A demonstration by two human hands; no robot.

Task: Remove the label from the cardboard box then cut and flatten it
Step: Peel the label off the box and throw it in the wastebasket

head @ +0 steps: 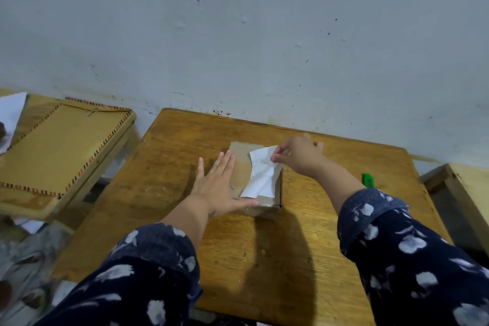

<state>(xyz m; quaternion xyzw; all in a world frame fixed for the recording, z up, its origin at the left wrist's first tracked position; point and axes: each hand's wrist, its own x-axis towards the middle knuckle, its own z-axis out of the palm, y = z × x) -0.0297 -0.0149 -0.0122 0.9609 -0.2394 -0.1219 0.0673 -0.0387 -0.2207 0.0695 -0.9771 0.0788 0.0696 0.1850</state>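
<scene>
A small brown cardboard box [242, 164] sits on the wooden table [264, 259], toward its far side. A white paper label [260, 177] lies crumpled and partly lifted on the box's top right. My left hand [218, 184] lies flat with fingers spread against the box's left side and top edge. My right hand [297, 156] pinches the label's upper right corner between thumb and fingers, raising it off the cardboard.
A green cutter [367, 180] lies on the table to the right of my right forearm. A second wooden desk with a patterned edge [60, 151] stands to the left, holding white paper [10, 111]. A wall rises right behind the table. Another wooden piece [465, 193] stands at the right.
</scene>
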